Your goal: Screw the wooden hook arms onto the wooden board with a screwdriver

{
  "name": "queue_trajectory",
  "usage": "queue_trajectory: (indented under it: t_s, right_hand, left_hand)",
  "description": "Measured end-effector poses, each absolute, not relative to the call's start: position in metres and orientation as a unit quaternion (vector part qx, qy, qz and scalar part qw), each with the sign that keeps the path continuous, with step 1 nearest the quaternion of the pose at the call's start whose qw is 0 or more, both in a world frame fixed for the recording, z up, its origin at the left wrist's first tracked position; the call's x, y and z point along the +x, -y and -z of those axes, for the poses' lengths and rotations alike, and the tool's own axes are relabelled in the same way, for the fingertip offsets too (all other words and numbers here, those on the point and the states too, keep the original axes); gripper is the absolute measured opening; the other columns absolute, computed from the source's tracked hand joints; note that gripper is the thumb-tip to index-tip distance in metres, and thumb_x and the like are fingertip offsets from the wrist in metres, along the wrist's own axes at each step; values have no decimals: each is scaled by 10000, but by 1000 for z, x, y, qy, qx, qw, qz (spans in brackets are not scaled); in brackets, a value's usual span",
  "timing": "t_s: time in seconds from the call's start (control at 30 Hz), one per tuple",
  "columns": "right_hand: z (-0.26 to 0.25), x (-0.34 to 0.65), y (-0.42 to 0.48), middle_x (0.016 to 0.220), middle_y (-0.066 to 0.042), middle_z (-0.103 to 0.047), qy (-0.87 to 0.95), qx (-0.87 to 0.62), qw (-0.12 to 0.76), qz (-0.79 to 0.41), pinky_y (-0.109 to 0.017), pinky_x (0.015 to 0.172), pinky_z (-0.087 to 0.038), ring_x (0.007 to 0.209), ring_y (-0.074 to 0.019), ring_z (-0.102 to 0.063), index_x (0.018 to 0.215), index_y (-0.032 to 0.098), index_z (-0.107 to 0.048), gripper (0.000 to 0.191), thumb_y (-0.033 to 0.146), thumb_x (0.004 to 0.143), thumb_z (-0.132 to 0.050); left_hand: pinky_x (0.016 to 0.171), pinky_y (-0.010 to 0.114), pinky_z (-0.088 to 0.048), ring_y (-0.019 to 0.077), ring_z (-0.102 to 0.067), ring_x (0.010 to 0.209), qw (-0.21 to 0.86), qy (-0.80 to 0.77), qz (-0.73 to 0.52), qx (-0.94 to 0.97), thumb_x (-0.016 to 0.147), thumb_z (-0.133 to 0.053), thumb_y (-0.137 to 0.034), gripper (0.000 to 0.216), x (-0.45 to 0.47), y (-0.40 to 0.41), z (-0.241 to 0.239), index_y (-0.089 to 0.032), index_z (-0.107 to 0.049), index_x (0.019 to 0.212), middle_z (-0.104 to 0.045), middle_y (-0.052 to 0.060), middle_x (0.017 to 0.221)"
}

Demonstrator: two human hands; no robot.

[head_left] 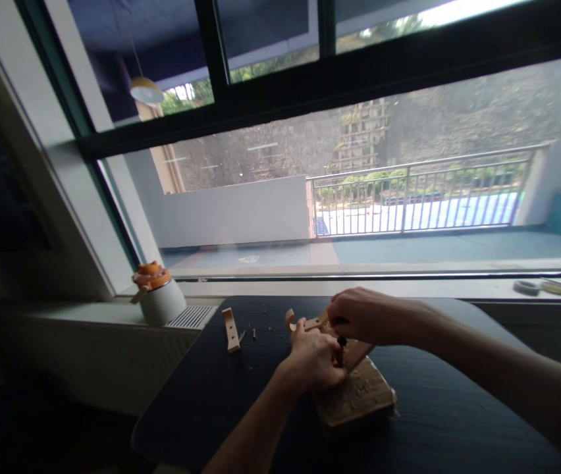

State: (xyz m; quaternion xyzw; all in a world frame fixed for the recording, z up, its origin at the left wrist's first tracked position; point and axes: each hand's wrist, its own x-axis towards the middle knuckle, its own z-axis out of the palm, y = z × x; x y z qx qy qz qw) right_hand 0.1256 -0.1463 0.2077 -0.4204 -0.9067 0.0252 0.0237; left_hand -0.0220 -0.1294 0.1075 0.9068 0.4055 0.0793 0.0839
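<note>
My left hand (pixel 313 359) is closed on a pale wooden piece with holes (pixel 315 323), which has a curved end. My right hand (pixel 367 317) is just beyond it, curled into a fist with the fingers pressed together. A small dark thing (pixel 342 342) shows between the two hands; its kind and what the right fingers grip are hidden. Under both hands lies a thick, scratched wooden block (pixel 359 398), with a flat wooden part (pixel 358 354) resting across it.
A second holed wooden piece (pixel 231 330) and a small screw (pixel 254 334) lie on the dark table (pixel 201 388). A grey pot with an orange top (pixel 162 299) stands on the sill at left. Tape rolls (pixel 526 288) lie at right. A large window rises behind.
</note>
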Motion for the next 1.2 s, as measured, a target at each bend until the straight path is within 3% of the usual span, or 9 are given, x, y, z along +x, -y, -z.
queue_trajectory:
  t_s: [0.63,0.83,1.0,1.2]
  right_hand:
    - [-208,121,145,735,-76,-680,903,-429,19,-20,-256,563,-305,607,-128,-506,725,140,-702,179,166,777,-533]
    - [-218,125,151,742,-33,-691,900,-432,16,-49,-231,538,-314,605,-125,-528,919,177,-725,209,235,769,-591]
    - [-220,127,152,692,-24,-663,905,-422,18,-49,-235,549,-316,584,-113,-491,777,165,-709,158,177,773,-551]
    - [-213,120,153,737,-47,-671,905,-423,21,-35,-248,559,-311,627,-135,-519,818,166,-690,172,174,809,-518]
  left_hand:
    - [1084,624,-156,264,-626,970,85,-402,-92,907,705,-629,-354,136,-24,130,-107,-228,-681,700,-731,-1,804]
    - [1092,629,-140,284,-626,970,78,-405,-81,907,723,-602,-365,163,-23,128,-106,-227,-686,699,-733,13,809]
    - [1089,632,-162,284,-632,955,76,-414,-74,904,724,-597,-392,186,-21,128,-108,-227,-679,748,-731,15,808]
    - [1099,607,-179,317,-591,1052,63,-419,-71,903,713,-604,-393,213,-22,133,-113,-233,-707,810,-724,52,938]
